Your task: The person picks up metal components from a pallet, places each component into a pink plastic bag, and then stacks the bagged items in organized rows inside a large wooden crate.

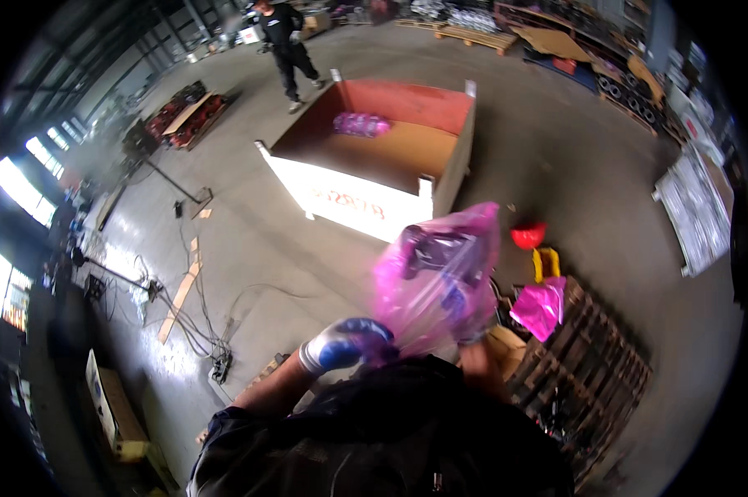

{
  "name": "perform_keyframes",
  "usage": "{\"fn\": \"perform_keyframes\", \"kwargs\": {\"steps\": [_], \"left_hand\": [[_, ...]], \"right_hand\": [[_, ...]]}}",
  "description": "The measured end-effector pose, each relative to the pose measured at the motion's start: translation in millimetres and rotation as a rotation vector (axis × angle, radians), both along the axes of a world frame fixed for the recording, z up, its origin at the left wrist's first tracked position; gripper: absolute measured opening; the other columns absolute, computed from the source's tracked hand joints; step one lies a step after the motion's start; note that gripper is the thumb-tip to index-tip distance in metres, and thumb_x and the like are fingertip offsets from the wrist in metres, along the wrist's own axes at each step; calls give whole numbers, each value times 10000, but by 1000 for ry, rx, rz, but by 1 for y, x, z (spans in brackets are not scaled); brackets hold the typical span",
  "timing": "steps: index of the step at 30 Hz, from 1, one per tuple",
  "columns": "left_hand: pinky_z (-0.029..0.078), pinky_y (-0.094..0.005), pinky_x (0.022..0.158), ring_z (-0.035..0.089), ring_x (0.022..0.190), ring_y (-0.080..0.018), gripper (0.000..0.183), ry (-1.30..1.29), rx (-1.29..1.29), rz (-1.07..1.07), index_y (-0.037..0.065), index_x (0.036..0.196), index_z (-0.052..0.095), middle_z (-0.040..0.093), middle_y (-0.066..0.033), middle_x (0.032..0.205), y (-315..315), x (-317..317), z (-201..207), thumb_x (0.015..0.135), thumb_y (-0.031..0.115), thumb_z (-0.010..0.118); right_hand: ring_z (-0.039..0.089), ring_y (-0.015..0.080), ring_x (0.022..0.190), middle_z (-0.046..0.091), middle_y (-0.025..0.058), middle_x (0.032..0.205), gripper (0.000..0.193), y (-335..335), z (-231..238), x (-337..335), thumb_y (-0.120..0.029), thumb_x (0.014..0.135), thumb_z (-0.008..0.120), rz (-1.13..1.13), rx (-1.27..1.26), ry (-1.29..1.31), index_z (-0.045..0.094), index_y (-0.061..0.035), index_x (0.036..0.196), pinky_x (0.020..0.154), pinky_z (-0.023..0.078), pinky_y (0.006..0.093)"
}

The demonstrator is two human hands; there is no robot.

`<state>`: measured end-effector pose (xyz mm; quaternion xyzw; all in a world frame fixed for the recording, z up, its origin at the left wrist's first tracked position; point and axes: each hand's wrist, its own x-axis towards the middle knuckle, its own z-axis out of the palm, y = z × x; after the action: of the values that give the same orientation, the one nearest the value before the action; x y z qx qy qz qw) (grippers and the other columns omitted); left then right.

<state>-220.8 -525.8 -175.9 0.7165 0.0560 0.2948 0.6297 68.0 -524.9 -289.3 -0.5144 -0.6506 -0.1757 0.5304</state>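
Two gloved hands share the translucent pink bag (411,286), which is up in front of your chest, short of the near edge of the crate (341,190). Your left hand (341,344) has its fingers curled round the gathered plastic at the bag's lower left, probably to keep it bunched. Your right hand (455,303) shows only as blue through the film, perhaps supporting the load; whether its fingers grasp or merely press, I cannot tell. Creases and glare obscure the dark contents (448,251). Another pink bundle (361,124) lies by the crate's far-left corner, details too small to read.
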Motion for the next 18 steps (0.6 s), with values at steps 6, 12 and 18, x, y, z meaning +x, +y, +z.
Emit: {"fn": "perform_keyframes", "kwargs": {"steps": [6, 12, 18], "left_hand": [[439, -349, 1045, 598, 1182, -234, 573, 55, -463, 430, -19, 1402, 501, 635, -138, 1274, 49, -95, 8, 902, 181, 697], [443, -320, 1027, 574, 1185, -174, 501, 92, -74, 808, -3, 1421, 476, 605, -103, 1306, 120, -79, 80, 945, 55, 622], [449, -412, 1046, 562, 1250, -345, 688, 394, 333, 605, 20, 1464, 401, 544, -218, 1365, 150, -28, 108, 914, 324, 681]], "right_hand": [[656, 271, 779, 652, 152, 1105, 673, 22, 7, 0, -340, 804, 758, 7, -67, 56, 532, 28, 1320, 676, 548, 353], [650, 268, 802, 648, 148, 1117, 659, 46, 7, -29, -317, 806, 755, 90, -260, 218, 532, 26, 1322, 695, 545, 353], [645, 264, 826, 644, 145, 1128, 646, 69, 1, -60, -295, 807, 752, 180, -433, 366, 532, 25, 1324, 714, 542, 353]]}}
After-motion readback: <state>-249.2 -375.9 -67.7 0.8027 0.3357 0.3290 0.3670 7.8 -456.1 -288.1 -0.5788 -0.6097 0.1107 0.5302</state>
